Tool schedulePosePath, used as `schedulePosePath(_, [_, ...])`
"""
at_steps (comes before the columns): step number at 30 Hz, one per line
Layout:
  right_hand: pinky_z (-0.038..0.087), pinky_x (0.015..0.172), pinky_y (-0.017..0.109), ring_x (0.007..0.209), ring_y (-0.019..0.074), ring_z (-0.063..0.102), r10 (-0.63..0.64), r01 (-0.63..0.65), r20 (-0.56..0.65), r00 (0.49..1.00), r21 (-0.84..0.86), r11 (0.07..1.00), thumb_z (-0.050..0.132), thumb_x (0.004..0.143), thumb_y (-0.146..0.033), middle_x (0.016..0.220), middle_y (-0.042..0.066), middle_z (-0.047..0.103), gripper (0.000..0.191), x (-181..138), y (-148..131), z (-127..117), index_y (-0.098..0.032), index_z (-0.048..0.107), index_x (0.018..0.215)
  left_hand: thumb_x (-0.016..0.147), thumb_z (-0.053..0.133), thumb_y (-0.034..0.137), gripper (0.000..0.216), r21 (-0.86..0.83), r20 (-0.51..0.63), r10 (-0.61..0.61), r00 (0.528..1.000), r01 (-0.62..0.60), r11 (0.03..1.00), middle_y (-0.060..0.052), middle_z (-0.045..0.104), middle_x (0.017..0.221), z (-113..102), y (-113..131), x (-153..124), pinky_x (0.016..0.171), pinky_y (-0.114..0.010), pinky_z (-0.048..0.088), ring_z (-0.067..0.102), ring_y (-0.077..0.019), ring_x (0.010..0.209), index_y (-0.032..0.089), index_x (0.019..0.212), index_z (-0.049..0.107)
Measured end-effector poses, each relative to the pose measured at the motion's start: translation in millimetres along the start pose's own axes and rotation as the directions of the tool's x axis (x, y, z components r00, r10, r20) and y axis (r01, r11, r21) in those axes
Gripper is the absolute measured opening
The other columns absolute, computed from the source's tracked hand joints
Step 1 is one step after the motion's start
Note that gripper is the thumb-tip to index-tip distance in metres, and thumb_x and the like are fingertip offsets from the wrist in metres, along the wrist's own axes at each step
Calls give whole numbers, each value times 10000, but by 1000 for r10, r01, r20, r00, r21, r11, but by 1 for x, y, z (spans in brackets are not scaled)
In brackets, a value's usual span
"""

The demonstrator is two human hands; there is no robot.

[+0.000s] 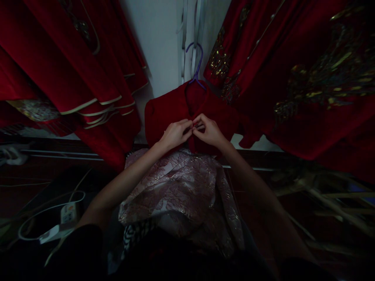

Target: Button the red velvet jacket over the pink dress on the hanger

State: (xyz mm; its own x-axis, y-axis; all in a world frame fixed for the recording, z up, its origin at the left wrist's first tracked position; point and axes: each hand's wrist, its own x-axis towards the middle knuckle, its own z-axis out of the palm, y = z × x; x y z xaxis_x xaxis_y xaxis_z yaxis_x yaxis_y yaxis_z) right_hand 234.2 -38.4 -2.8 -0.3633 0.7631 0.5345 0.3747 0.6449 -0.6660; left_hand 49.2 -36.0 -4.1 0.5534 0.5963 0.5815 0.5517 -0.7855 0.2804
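A red jacket point(166, 105) hangs in front of me on a purple hanger point(200, 58), its neck opening facing me. My left hand point(177, 132) and my right hand point(208, 130) meet at its front edge, just below the neckline. Both hands are closed, thumbs and fingertips pinching the red cloth from either side. Something small and reddish shows between the fingertips, too small to make out. Below the hands, a shiny pinkish brocade garment point(181, 183) lies spread across my lap.
Red garments with pale trim point(79, 78) hang on the left. More red garments with gold beadwork point(316, 86) hang on the right. A metal rail point(196, 23) stands against the pale wall. At lower left are a power strip point(68, 212) and white cable; at lower right, a blurred wooden frame point(328, 199).
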Motion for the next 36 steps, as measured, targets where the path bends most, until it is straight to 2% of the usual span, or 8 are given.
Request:
schedulePosePath(7, [477,718,331,716,147,533,42,-62,-156,987,-128,990,539,738,-192,818,9,556,156,8,7,16,-226,436,850,826,558,221,203,-23,-27,-69,997,68,997,-71,597,978,16,8,-5,727,-310,492,604,-197,827,185,1025,535])
schedulePosePath(12, [472,865,385,905,195,551,71,-97,-282,957,-78,992,520,742,-179,985,59,547,274,4,15,39,-231,412,988,744,621,224,426,-119,-63,-117,991,109,987,-98,557,1105,33,5,-15,823,-370,516,603,-246,983,203,1133,447])
schedulePosePath(18, [485,950,430,1146,245,512,59,-66,-221,973,-25,997,554,684,-127,1284,146,409,610,-26,27,50,-232,306,1231,692,599,151,599,-208,-17,-124,992,117,971,-114,538,1156,45,-7,-25,856,-376,527,601,-241,1017,196,1254,397])
schedulePosePath(22, [529,786,381,924,203,608,210,-202,-192,959,58,978,565,757,-201,1089,89,535,537,-50,33,45,-243,300,1223,810,572,201,566,-324,-32,-79,996,64,944,-151,495,1274,56,-19,-35,1039,-399,451,528,-239,1205,174,1342,380])
schedulePosePath(27, [509,716,361,752,188,626,313,-311,-46,948,57,949,598,775,-269,834,2,601,375,-74,28,40,-242,370,1071,893,530,264,471,-382,-131,-175,976,113,917,-153,495,1351,75,-24,-47,1099,-411,388,484,-225,1281,173,1343,426])
schedulePosePath(30, [512,709,345,764,176,619,300,-300,15,954,96,949,614,800,-318,869,8,606,308,-84,19,34,-248,397,1007,943,410,204,272,-375,-284,-320,904,203,905,-87,616,1153,77,-19,-50,1011,-380,445,580,-182,1101,203,1167,564])
schedulePosePath(34, [533,753,341,839,167,609,255,-286,166,953,199,937,690,778,-363,968,31,594,364,-92,6,20,-253,444,1022,893,496,176,160,-305,-559,-499,662,396,866,-70,592,1045,73,-27,-57,963,-387,440,546,-191,1020,203,1020,589])
schedulePosePath(36, [535,791,346,870,165,605,254,-300,195,947,262,917,732,747,-359,979,32,587,409,-94,2,15,-255,462,1036,815,608,174,225,-334,-567,-552,611,443,832,-75,562,1059,74,-40,-62,903,-364,465,546,-183,961,193,1030,543])
